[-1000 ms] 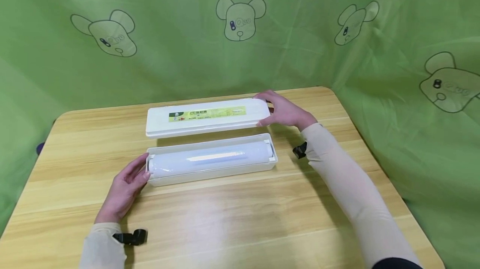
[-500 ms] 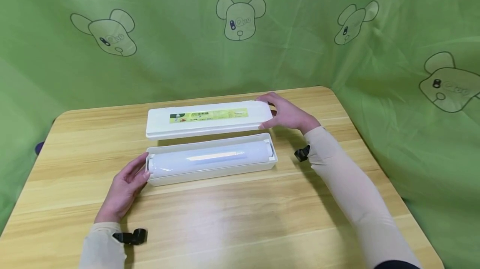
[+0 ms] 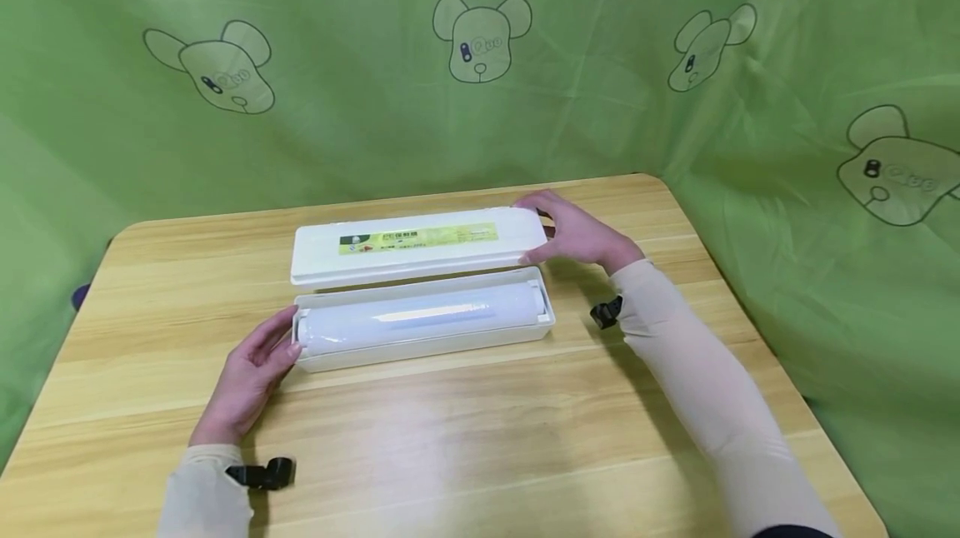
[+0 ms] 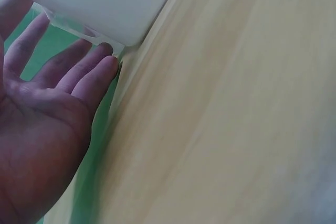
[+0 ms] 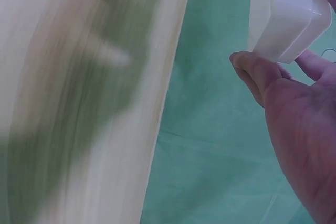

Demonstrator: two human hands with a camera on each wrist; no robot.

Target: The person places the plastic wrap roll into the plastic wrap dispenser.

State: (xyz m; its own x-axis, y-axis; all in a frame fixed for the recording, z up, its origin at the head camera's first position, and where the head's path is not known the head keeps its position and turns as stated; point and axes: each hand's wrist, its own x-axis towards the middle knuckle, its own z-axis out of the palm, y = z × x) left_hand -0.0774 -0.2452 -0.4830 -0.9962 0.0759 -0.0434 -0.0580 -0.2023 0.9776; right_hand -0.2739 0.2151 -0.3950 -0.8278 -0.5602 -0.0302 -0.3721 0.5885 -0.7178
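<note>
In the head view, a long white plastic cling film box stands on the table, its top uncovered. Inside lies a shiny wrapped roll of cling film. My left hand holds the box's left end, thumb at the front corner and fingers at the back. Just behind the box is its white lid, with a yellow-green label facing up. My right hand grips the lid's right end between thumb and fingers. The right wrist view shows the lid's end raised off the table, in those fingers.
The wooden table has rounded far corners. Green curtains with bear-head outlines hang close behind it and along the right side. A small purple thing shows past the left edge. Black wrist cameras sit on both sleeves.
The lid, in my right hand, has come slightly down and towards the box, narrowing the gap between them in the head view. My left hand and the box have stayed in place.
</note>
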